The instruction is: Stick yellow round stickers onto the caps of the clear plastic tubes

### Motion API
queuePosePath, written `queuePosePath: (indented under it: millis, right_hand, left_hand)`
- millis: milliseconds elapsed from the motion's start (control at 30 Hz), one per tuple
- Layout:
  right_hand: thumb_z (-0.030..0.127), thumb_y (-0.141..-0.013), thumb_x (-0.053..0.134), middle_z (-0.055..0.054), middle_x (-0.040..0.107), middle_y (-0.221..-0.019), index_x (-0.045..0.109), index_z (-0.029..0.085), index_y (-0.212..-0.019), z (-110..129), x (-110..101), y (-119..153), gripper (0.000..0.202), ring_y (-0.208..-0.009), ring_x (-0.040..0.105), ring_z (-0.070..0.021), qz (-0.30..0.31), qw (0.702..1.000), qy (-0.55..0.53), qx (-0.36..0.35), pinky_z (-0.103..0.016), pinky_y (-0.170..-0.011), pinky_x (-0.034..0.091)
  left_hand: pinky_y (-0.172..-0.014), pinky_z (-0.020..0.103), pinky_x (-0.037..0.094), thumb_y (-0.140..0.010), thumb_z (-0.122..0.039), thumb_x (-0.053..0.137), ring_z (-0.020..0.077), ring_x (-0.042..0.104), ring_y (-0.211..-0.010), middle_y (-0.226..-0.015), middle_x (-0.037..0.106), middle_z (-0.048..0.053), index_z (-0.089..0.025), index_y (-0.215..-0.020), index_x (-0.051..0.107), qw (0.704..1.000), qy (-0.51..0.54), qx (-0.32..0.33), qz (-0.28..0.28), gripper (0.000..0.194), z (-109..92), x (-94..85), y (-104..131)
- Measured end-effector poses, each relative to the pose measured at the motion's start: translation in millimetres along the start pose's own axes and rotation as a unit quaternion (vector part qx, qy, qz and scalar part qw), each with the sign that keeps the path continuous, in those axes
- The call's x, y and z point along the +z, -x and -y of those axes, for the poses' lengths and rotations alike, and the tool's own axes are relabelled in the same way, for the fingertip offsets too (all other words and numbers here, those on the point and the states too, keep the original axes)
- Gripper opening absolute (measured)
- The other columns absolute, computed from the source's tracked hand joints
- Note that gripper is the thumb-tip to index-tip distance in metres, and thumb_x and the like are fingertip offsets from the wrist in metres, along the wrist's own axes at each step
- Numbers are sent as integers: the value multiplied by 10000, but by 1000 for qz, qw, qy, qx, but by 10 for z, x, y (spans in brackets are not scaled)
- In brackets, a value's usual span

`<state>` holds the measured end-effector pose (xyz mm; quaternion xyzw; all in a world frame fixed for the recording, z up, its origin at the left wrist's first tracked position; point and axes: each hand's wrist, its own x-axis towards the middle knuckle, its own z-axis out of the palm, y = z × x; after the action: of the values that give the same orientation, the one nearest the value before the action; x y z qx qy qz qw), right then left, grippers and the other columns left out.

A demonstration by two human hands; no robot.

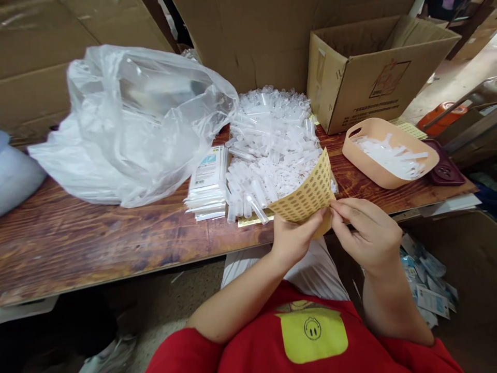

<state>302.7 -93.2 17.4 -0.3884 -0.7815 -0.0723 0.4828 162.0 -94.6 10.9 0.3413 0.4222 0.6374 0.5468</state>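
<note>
A yellowish sticker sheet [306, 194] with rows of small oval labels is held up and bent in front of me, over the table's front edge. My left hand [293, 235] grips its lower edge, thumb on the printed face. At the sheet's right edge, the thumb and forefinger of my right hand [367, 233] are pinched together; whether a single label is between them is too small to see. Behind the sheet lies a large heap of clear plastic tubes [267, 140], partly hidden by it. A stack of flat printed packets [207, 178] stands left of the heap.
A big translucent plastic bag [135, 129] fills the table's left. At right sit a peach basket [382, 173] with white strips and an open cardboard box [373, 83]. Below the table's right side, a carton holds several printed packets [430, 290]. The wooden table [116, 243] ends before my lap.
</note>
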Motion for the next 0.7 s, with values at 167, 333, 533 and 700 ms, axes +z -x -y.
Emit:
queuePosePath:
  millis: [167, 333, 533, 700]
  right_hand:
    - [31, -856, 645, -81, 758, -924, 702, 181, -1077, 49, 16, 3, 273, -846, 727, -215, 11, 998, 61, -18, -344, -813, 615]
    - [35, -839, 663, -89, 736, -857, 680, 173, -1011, 81, 80, 13, 222, -789, 698, -216, -19, 994, 105, -24, -345, -758, 599]
    - [24, -802, 674, -79, 742, -827, 671, 183, -960, 92, 132, 13, 225, -746, 707, -214, -66, 993, 94, -12, -348, -721, 606]
    - [78, -818, 675, -23, 742, -811, 697, 232, -893, -6, 115, 17, 172, -742, 718, -196, -75, 994, -22, 81, -351, -736, 613]
  left_hand:
    - [-929, 405, 615, -711, -284, 858, 229, 745, -897, -943, 799, 52, -189, -867, 799, 999, -15, 35, 16, 192, 22, 27, 24]
    - [-942, 390, 610, -704, -241, 853, 224, 748, -917, -966, 802, 40, -202, -889, 801, 999, -21, 33, 20, 196, -4, 27, 29]
    - [-984, 416, 581, -702, -284, 845, 247, 745, -981, -979, 798, 63, -175, -924, 779, 999, -10, -36, 31, 256, -75, -2, 19]
    - [-1030, 467, 550, -657, -326, 887, 287, 731, -1059, -1051, 792, 84, -177, -1036, 765, 996, 31, -83, 18, 425, -55, -27, 4]
